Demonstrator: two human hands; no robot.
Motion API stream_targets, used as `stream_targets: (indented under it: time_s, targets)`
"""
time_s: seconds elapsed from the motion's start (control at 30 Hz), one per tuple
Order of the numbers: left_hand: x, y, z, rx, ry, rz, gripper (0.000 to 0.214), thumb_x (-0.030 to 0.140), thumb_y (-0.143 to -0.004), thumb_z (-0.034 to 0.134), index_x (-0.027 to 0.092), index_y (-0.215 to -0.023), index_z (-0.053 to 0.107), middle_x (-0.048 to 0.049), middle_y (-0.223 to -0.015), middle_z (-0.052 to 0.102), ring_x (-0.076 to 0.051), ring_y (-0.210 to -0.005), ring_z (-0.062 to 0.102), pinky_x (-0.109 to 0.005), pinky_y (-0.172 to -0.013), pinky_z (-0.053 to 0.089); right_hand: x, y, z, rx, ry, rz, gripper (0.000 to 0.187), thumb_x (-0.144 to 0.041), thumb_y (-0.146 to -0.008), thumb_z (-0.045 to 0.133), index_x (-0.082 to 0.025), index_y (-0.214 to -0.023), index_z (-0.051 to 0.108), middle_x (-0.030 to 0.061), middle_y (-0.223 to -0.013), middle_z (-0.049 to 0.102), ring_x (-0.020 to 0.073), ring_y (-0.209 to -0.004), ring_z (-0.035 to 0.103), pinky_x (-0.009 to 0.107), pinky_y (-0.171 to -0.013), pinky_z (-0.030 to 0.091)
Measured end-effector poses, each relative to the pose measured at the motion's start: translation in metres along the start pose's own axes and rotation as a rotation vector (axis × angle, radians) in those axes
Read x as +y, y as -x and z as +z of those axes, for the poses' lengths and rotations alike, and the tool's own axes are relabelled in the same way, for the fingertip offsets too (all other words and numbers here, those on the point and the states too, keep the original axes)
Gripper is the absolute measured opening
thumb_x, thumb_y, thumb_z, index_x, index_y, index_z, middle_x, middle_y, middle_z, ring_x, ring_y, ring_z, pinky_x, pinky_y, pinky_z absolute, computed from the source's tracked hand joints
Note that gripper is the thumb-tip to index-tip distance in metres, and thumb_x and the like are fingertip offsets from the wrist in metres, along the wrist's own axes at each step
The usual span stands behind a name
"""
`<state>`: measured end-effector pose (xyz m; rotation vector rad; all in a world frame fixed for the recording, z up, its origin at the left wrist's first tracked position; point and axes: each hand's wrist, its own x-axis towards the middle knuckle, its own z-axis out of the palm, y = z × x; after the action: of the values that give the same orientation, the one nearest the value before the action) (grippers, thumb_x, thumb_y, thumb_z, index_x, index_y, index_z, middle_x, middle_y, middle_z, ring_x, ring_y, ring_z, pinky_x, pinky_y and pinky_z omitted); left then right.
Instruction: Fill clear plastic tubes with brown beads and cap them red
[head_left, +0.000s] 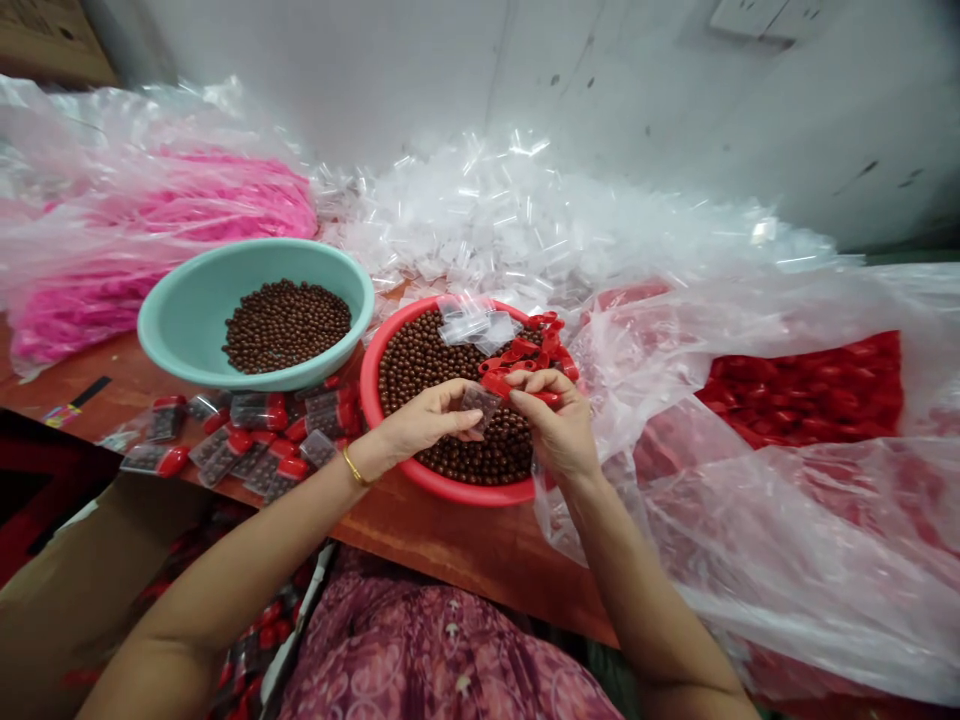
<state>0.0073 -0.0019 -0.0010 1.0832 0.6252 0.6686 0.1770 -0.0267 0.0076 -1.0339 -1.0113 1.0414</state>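
My left hand (439,415) grips a small clear plastic box (481,402) filled with brown balls. Close to its right, my right hand (551,415) pinches a red plastic cap (541,396) near the box's upper end. Whether cap and box touch is hard to make out. Both hands are over a red basin (472,494) of brown balls (411,362). On the balls lie several empty clear boxes (474,326) and, at the right side, a heap of red caps (546,342).
A turquoise basin (180,310) with more brown balls stands left. Filled red-capped boxes (255,440) lie before it, above a carton (90,580) of more. Clear boxes (510,210) pile along the wall. Bags hold pink pieces (225,200) at left and red caps (810,390) at right.
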Motion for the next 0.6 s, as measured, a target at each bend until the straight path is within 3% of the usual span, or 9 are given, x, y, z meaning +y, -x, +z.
stream_targets:
  time_s: [0.17, 0.3, 0.43, 0.6]
  targets:
    - [-0.005, 0.001, 0.001, 0.009, -0.038, 0.079, 0.038, 0.041, -0.068, 0.072, 0.015, -0.091, 0.057, 0.0003, -0.085, 0.054, -0.009, -0.075, 0.052, -0.022, -0.068, 0.048, 0.006, 0.001, -0.007, -0.083, 0.236, -0.096, 0.015, -0.022, -0.064, 0.072, -0.021, -0.069, 0.058, -0.0002, -0.076, 0.067, 0.0131, -0.075, 0.064, 0.030, -0.077, 0.053]
    - [-0.008, 0.001, 0.003, -0.001, -0.114, 0.069, 0.034, 0.041, -0.071, 0.069, 0.015, -0.087, 0.054, 0.0015, -0.079, 0.050, -0.008, -0.070, 0.048, -0.020, -0.063, 0.045, 0.012, 0.003, -0.010, -0.152, 0.349, -0.196, 0.006, -0.021, -0.075, 0.062, -0.021, -0.081, 0.060, 0.0041, -0.095, 0.070, 0.0160, -0.090, 0.067, 0.033, -0.085, 0.052]
    - [-0.009, 0.002, 0.003, 0.023, -0.142, 0.085, 0.032, 0.043, -0.075, 0.063, 0.016, -0.088, 0.051, 0.0023, -0.077, 0.049, -0.007, -0.068, 0.048, -0.019, -0.061, 0.045, 0.009, 0.008, -0.010, -0.165, 0.643, -0.411, 0.031, -0.014, -0.081, 0.053, -0.023, -0.110, 0.057, 0.0053, -0.107, 0.069, 0.0164, -0.097, 0.066, 0.033, -0.088, 0.053]
    - [-0.009, 0.005, 0.004, 0.037, -0.293, 0.067, 0.024, 0.041, -0.082, 0.050, 0.018, -0.084, 0.045, 0.0028, -0.073, 0.050, -0.007, -0.058, 0.049, -0.019, -0.050, 0.042, -0.001, 0.011, -0.006, -0.228, 0.973, -0.750, 0.036, -0.006, -0.085, 0.044, -0.022, -0.114, 0.057, 0.0050, -0.097, 0.070, 0.0157, -0.087, 0.066, 0.030, -0.080, 0.055]
